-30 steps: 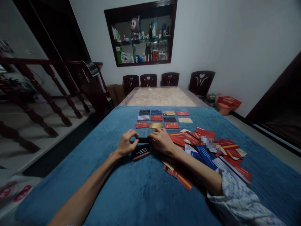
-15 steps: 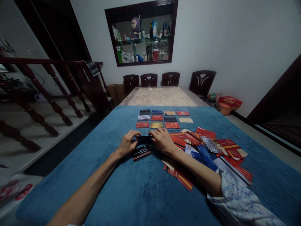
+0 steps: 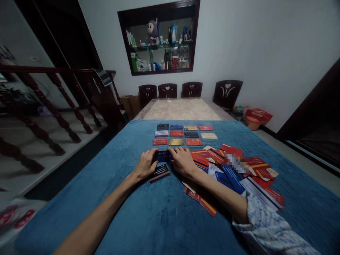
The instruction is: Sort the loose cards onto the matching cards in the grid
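Between my two hands is a dark blue card (image 3: 163, 156), or a small stack of them, its printed face turned towards me. My left hand (image 3: 146, 163) pinches its left end between thumb and fingers. The right end is gripped by my right hand (image 3: 182, 161) in the same way. Just below lies a black card (image 3: 160, 173) with a stripe, partly covered by my left hand. Beyond my fingers, neat rows of cards include a gold card (image 3: 176, 142), a red card (image 3: 160, 141) and an orange-red card (image 3: 193, 141). Beside my right forearm spreads a loose pile of cards (image 3: 233, 177).
A blue cloth (image 3: 127, 212) covers the near part of the table, with a bare marbled tabletop (image 3: 183, 108) beyond. Dark chairs (image 3: 228, 92) stand at the far end. A wooden railing (image 3: 58, 102) runs along the left; an orange bin (image 3: 255, 122) is at the right.
The dark blue card has tipped from nearly edge-on to showing its printed face. Both hands still hold its ends, the fingers now lying over its upper edge. The pile and rows stay put.
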Demonstrator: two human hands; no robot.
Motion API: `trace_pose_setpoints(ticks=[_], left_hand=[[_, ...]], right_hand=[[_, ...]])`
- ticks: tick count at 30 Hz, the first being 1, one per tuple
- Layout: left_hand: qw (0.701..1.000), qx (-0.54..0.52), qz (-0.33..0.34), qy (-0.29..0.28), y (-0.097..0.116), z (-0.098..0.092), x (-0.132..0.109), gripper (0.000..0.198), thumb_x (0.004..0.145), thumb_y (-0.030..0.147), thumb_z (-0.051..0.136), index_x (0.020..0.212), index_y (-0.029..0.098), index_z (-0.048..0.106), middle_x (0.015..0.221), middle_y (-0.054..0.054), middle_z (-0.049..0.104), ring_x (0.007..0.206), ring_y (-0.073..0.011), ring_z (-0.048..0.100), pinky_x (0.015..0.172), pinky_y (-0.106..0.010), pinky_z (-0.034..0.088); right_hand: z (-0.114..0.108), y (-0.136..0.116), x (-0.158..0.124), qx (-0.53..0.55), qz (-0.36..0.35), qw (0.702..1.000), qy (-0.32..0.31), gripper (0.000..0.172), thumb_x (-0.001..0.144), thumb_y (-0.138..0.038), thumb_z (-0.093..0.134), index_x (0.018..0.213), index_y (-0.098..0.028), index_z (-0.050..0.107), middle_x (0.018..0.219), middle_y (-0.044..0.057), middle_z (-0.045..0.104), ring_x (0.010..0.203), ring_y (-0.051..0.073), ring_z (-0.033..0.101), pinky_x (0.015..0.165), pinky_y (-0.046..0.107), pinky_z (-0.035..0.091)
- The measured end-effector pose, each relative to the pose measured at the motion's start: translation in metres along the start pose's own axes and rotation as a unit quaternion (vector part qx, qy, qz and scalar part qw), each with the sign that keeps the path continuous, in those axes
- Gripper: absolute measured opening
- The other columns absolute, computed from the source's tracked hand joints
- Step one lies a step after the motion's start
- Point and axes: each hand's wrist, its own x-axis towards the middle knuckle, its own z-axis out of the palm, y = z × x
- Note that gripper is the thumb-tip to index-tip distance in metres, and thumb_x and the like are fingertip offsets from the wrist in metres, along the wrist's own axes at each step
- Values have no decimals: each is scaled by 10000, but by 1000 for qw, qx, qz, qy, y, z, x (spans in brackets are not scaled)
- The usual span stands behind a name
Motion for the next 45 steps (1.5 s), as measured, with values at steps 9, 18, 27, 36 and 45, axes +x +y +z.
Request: trace_pose_setpoints(ticks=[9, 18, 27, 36, 45], left_hand=[[1000, -16, -15, 7, 1, -2, 3, 435, 776, 105, 612, 1198, 194, 553, 978, -56, 655, 921, -230, 613, 887, -429, 464], [998, -56, -13, -17, 1, -12, 6, 570, 743, 145, 675, 1294, 191, 539, 1033, -70, 653, 970, -240, 618, 930, -442, 484], [998, -53, 7, -37, -2, -13, 12, 576, 750, 123, 653, 1309, 196, 536, 1139, -85, 648, 1065, -253, 599, 990, -454, 476], [995, -19, -13, -98, 6, -22, 24, 525, 748, 181, 701, 1251, 246, 565, 1264, -81, 586, 1190, -283, 514, 1034, -499, 420], [988, 16, -27, -154, 26, -25, 49, 507, 768, 178, 687, 1257, 207, 556, 1295, -98, 542, 1245, -302, 456, 1038, -494, 384]], right_hand=[[-2, 0, 2, 7, 1, 1000, 7, 478, 827, -137, 557, 1300, -190, 517, 1191, 147, 615, 1108, 285, 491, 880, 398, 353], [-13, 7, 5, 11, -14, 1000, -9, 507, 833, -243, 621, 1323, -164, 519, 1215, 167, 608, 1133, 310, 475, 900, 425, 370], [-26, 15, 7, 10, -21, 998, -53, 499, 863, -361, 621, 1314, -165, 538, 1251, 158, 604, 1177, 317, 466, 911, 427, 388], [-37, 25, 12, 26, -34, 995, -86, 491, 858, -432, 648, 1278, -187, 578, 1271, 149, 571, 1206, 314, 443, 897, 432, 413], [-51, 51, 27, 24, -58, 990, -130, 491, 832, -435, 707, 1251, -197, 613, 1277, 148, 574, 1195, 318, 454, 894, 426, 424]])
